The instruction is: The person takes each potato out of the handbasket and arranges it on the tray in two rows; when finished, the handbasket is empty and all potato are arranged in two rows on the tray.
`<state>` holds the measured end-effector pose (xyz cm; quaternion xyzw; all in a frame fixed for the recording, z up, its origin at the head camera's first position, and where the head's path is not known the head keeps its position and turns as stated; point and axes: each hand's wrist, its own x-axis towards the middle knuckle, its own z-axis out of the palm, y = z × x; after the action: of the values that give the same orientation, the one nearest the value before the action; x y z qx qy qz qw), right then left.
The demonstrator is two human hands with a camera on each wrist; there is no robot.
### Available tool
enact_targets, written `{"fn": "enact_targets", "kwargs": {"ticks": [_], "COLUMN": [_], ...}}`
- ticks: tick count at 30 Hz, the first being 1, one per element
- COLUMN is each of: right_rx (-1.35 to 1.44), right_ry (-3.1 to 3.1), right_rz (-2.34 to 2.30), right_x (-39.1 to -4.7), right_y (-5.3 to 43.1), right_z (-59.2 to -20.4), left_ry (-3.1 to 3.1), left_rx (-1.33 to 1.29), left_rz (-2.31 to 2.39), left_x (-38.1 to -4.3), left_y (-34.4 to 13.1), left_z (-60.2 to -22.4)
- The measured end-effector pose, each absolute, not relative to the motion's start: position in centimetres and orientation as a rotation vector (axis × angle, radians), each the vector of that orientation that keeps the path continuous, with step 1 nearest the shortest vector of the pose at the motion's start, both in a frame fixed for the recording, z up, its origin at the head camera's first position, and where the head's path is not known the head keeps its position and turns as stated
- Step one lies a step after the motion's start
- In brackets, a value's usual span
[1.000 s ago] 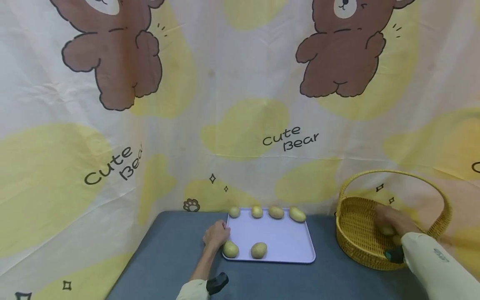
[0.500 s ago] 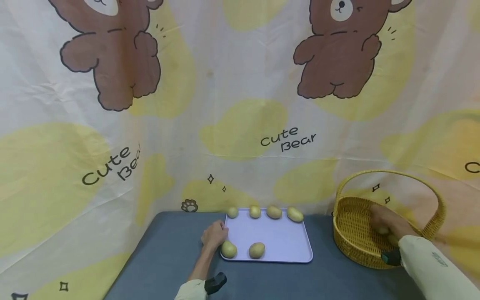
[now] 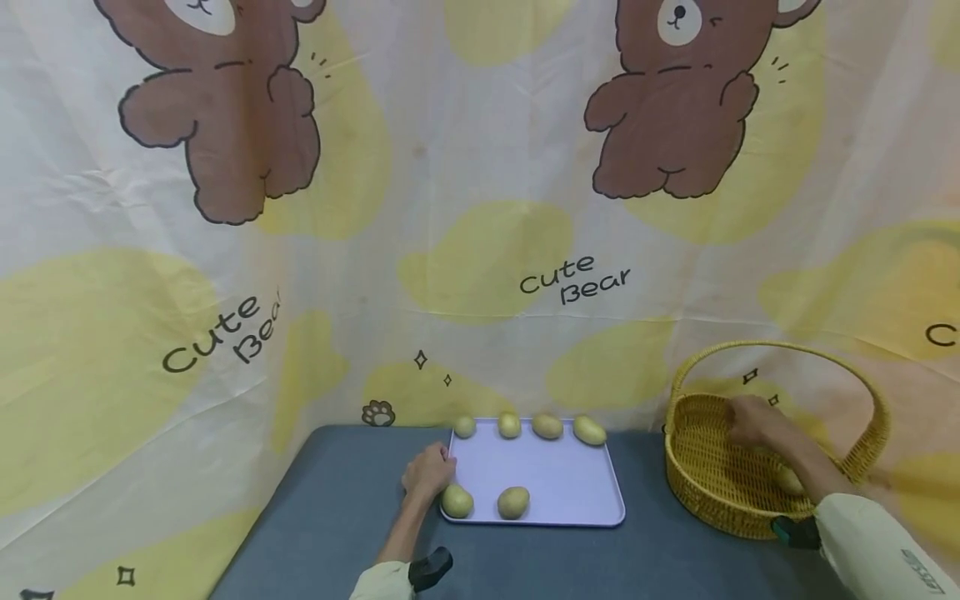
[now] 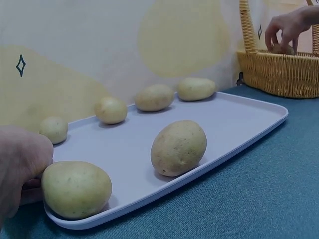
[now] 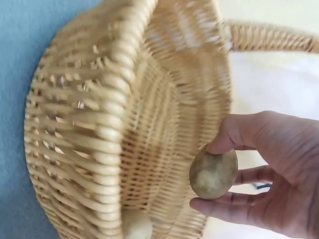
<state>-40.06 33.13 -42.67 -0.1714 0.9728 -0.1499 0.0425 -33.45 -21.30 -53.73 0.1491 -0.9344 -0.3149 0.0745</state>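
Observation:
In the right wrist view my right hand (image 5: 279,169) pinches a potato (image 5: 213,173) between thumb and fingers, at the rim of the wicker basket (image 5: 114,124). Another potato (image 5: 136,225) lies inside the basket. From the head view, the right hand (image 3: 750,423) is over the basket's back part and hides the potato it holds. My left hand (image 3: 428,471) rests at the left edge of the pale tray (image 3: 540,475), fingers curled against that edge. Beside it a potato (image 4: 76,189) sits in the tray's near left corner, and a second potato (image 4: 178,148) stands along the front edge.
Several potatoes line the tray's back edge, among them a long potato (image 3: 589,430) at the back right corner. The basket's tall arched handle (image 3: 780,343) rises over its opening. A printed curtain (image 3: 480,250) hangs right behind the dark table (image 3: 337,500).
My right hand has risen from inside the basket and shifted a little left, carrying a potato. The left hand and the potatoes on the tray have stayed in place.

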Motion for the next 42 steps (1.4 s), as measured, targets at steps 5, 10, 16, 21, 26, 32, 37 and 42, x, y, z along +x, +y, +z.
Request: {"fn": "enact_targets", "kwargs": {"ticks": [5, 10, 16, 21, 26, 32, 37, 42], "right_rx": [-0.663, -0.715, -0.854, -1.141, -1.330, -1.364, -1.376, -1.486], "right_ry": [3.108, 3.189, 3.116, 2.967, 2.746, 2.690, 2.668, 2.622], "right_rz": [-0.426, -0.534, -0.780, -0.800, -0.794, -0.714, -0.594, -0.599], "right_x": [-37.7, -34.3, -31.3, -30.7, -30.9, -30.9, -30.7, -33.2], "right_y": [31.5, 28.1, 22.6, 17.9, 14.2, 11.3, 10.3, 10.8], "right_z": [-41.6, -41.2, -41.6, -42.9, -44.9, -47.4, -48.8, -52.1], "left_ry": [-2.804, -2.792, -2.799, -2.808, -2.814, -2.800, -2.799, -2.804], "left_rx": [0.446, 0.434, 0.451, 0.464, 0.463, 0.466, 0.466, 0.460], "left_rz": [-0.938, -0.945, -0.936, -0.935, -0.942, -0.935, -0.949, -0.945], "left_x": [-33.4, -33.4, -33.2, -33.1, -33.1, -33.2, -33.1, -32.9], "left_y": [-21.3, -21.1, -21.1, -21.1, -21.0, -21.1, -21.0, -20.9], "left_z": [-53.5, -53.6, -53.8, -53.5, -53.2, -53.6, -53.6, -53.1]}}
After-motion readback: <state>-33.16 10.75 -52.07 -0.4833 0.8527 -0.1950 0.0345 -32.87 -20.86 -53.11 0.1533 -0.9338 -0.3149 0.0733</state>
